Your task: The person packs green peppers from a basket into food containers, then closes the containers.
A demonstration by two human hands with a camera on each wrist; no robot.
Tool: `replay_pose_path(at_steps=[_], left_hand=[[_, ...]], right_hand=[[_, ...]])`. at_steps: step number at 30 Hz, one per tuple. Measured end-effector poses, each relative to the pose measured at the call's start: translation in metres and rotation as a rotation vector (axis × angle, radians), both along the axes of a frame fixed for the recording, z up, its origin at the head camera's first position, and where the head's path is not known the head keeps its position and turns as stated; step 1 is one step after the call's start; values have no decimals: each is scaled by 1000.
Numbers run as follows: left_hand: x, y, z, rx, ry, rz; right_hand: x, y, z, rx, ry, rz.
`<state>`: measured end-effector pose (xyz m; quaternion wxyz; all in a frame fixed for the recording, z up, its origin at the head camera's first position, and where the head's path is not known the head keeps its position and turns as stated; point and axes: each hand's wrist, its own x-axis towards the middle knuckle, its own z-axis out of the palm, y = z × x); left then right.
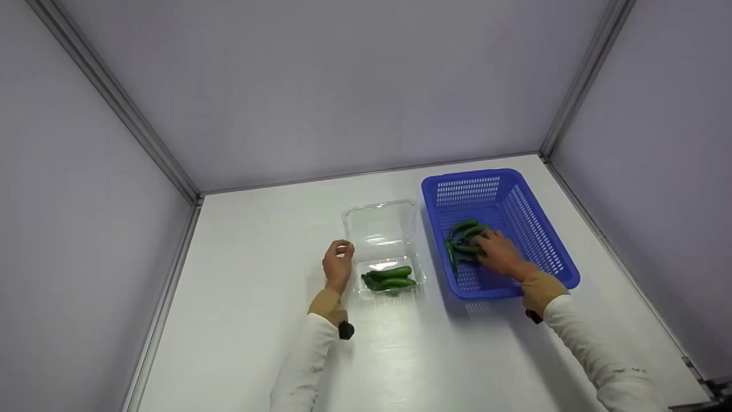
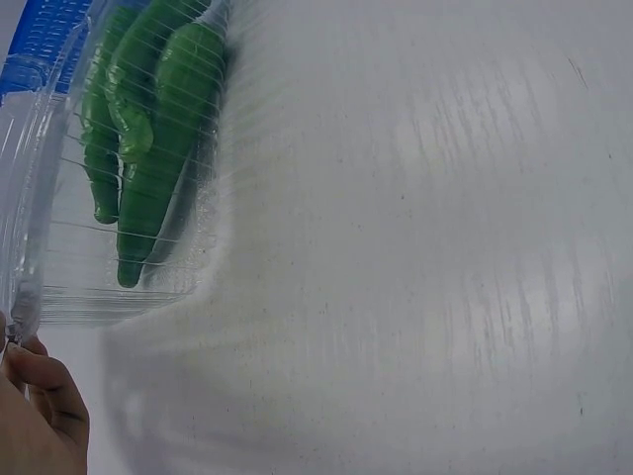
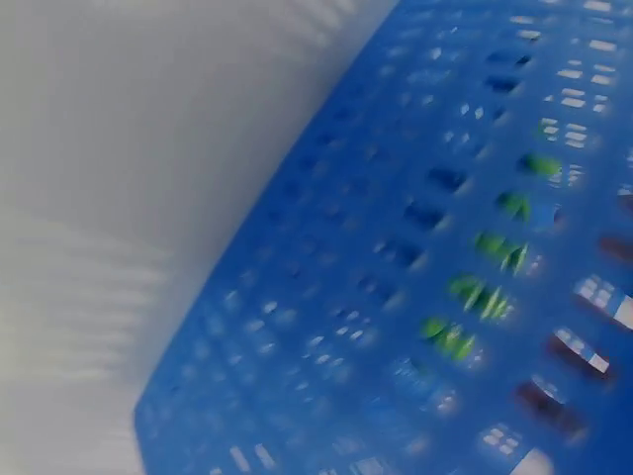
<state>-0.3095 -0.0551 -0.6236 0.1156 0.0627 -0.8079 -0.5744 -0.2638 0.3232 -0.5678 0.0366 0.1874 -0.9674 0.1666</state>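
Observation:
My left hand (image 1: 337, 264) pinches the side edge of a clear plastic clamshell box (image 1: 350, 229), which lies with its lid folded back. The left wrist view shows the thumb and finger (image 2: 45, 376) right at that edge. Several green peppers (image 1: 394, 282) lie together in the near half of the box. My right hand (image 1: 498, 252) reaches down into a blue plastic basket (image 1: 549, 229), fingertips among more green peppers (image 1: 463, 226) at its left side. What those fingers hold is hidden. From the right wrist, only the basket's slotted wall (image 3: 326, 247) shows, blurred, with green behind it.
The basket stands close to the right of the clear box on a white table (image 1: 246, 274). Pale grey panels (image 1: 354, 91) rise behind the table and on both sides, with metal strips in the corners.

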Motion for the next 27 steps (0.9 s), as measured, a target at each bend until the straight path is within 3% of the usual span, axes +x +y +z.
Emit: replay_pose_path(at_steps=[8,19,27], left_hand=[[1,0,3,7,22,-13],[1,0,4,30,-12,-8],[3,-1,3,25,25,-15]], right_hand=[[3,11,-4,40,-89,-37],[4,15,-8,68,-109,-10],[2,21,-15,74,-127,-15]])
